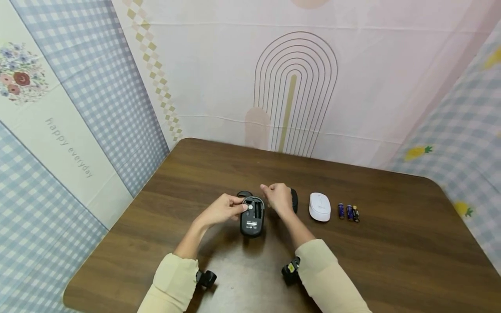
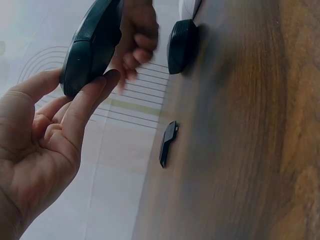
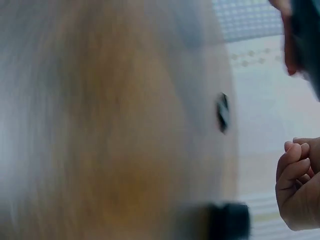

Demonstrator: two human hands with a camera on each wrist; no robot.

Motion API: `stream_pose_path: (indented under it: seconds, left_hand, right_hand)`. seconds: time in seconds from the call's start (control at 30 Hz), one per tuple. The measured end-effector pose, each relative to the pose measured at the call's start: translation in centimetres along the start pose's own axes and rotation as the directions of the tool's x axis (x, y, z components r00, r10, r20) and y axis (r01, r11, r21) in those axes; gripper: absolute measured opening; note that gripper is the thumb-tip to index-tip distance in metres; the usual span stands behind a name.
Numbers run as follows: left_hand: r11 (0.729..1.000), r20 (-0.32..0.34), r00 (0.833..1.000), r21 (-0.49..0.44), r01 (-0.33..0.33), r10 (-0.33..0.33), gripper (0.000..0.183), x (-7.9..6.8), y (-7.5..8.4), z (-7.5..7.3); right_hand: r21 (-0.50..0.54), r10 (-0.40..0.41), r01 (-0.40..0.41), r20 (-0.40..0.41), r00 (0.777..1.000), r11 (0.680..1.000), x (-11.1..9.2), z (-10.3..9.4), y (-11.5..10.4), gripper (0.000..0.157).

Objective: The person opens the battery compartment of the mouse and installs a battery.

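Note:
My left hand (image 1: 222, 211) pinches a black computer mouse (image 1: 252, 224) and keeps it above the table, underside up. Its battery compartment (image 1: 258, 210) lies uncovered and looks dark inside. Behind it on the table rests a black battery cover (image 1: 245, 193), also visible in the left wrist view as a thin curved piece (image 2: 168, 144). My right hand (image 1: 278, 198) is to the right of the mouse, apart from it. In the right wrist view its fingers (image 3: 291, 170) are curled in toward the thumb, with nothing visible between them. A second black mouse (image 1: 294, 201) sits partly hidden behind that hand.
Farther right on the brown wooden table (image 1: 219, 163) stands a white mouse (image 1: 320, 207). Beyond it are two purple batteries (image 1: 341, 211) and a black-and-gold battery (image 1: 355, 213). Patterned cloth (image 1: 219, 65) hangs behind the table's back edge.

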State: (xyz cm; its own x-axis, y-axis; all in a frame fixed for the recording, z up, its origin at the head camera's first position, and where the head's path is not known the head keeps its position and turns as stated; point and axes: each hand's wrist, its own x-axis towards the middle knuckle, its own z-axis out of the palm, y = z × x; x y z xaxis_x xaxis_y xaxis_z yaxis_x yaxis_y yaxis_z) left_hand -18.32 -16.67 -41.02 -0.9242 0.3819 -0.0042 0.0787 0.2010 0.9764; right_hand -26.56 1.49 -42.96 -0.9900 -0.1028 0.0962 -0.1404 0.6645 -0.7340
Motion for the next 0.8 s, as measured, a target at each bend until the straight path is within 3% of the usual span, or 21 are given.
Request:
stream_pose_path:
  seconds: [0.17,0.3,0.53,0.67,0.8]
  left_hand:
    - [1.0,0.01,1.0,-0.012,0.008,-0.008,0.029,0.4,-0.1,0.3]
    - [1.0,0.019,1.0,-0.025,0.014,-0.013,0.027,0.7,0.0,0.7]
    - [1.0,0.018,1.0,-0.007,0.011,-0.011,0.027,0.8,0.2,1.1]
    - [1.0,0.036,0.999,-0.01,0.011,-0.011,0.026,1.0,0.2,1.5]
    - [1.0,0.045,0.999,-0.017,0.014,-0.014,0.027,1.3,0.2,1.9]
  right_hand:
    - [-0.027,-0.081,0.08,-0.076,0.994,0.996,-0.5,-4.5,0.9,0.044]
    - [-0.065,-0.057,0.051,-0.089,0.994,0.997,-0.3,-8.5,2.8,0.045]
    - [-0.22,0.122,-0.129,-0.042,0.992,0.967,0.8,-15.2,7.6,0.041]
    - [-0.317,0.281,-0.264,0.01,0.96,0.911,1.1,-17.2,10.2,0.034]
    - [-0.382,0.376,-0.331,0.049,0.925,0.863,1.2,-17.5,12.1,0.033]
